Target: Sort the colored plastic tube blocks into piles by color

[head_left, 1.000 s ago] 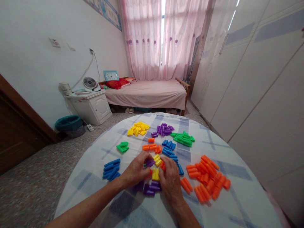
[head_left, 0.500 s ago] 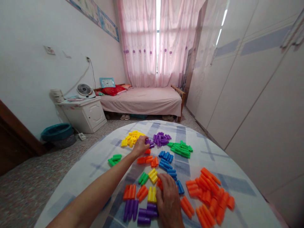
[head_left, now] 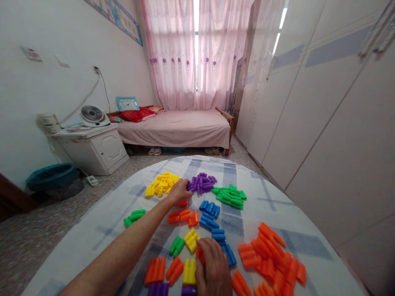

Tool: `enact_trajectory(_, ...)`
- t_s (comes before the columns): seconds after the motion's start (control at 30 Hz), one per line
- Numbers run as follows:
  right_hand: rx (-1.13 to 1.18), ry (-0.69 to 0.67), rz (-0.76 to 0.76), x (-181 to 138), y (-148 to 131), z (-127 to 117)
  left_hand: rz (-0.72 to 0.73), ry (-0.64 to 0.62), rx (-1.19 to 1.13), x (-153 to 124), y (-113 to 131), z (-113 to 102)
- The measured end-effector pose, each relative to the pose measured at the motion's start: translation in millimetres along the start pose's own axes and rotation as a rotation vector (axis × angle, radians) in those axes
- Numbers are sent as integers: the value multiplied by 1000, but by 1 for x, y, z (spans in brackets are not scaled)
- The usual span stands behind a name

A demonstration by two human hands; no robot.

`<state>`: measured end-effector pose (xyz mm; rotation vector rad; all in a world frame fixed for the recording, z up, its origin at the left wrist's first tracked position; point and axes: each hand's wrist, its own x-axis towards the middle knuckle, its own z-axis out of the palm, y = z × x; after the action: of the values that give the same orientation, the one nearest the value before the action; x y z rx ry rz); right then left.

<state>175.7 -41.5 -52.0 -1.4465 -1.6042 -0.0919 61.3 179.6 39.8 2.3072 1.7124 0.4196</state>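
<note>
My left hand [head_left: 180, 191] reaches to the far side of the table, fingers curled against purple bullet-shaped building blocks [head_left: 202, 183] at the edge of their pile; its fingertips are partly hidden. Yellow blocks [head_left: 161, 183] lie just left of that hand, and an orange block [head_left: 182, 203] shows beneath it. Closer to me, my right hand [head_left: 213, 265] is closed over an orange block [head_left: 200, 251] that peeks out at the thumb side. Yellow blocks [head_left: 189, 271] and a joined green piece [head_left: 177, 246] are beside it on the left, blue blocks [head_left: 218, 235] just beyond.
A large orange heap [head_left: 271, 257] spreads over the right of the cloth-covered table [head_left: 296, 218]. Green blocks [head_left: 230, 195] lie at the far right, more green [head_left: 134, 217] at the left. Beyond the table stand a bed [head_left: 175, 127], a white cabinet [head_left: 105, 148] and a bin [head_left: 54, 181].
The purple blocks at my left hand, apart from the purple pile before, now lie up against it. The view has shifted slightly; my right hand stays over the orange block.
</note>
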Motion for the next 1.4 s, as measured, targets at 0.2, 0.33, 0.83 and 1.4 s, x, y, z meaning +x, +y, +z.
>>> enact_trajectory(0.2, 30, 8, 16, 1, -3, 0, -29, 20, -144, 9, -6, -9)
enact_trajectory(0.33, 30, 18, 29, 0, -3, 1, -45, 27, -259, 17, -13, -15)
enact_trajectory(0.83, 16, -50, -3, 4, -7, -11, -56, 124, -224, 64, 7, 8)
enact_trajectory(1.4, 469, -91, 351, 24, -21, -40, 370, -103, -316, -177, 16, -38)
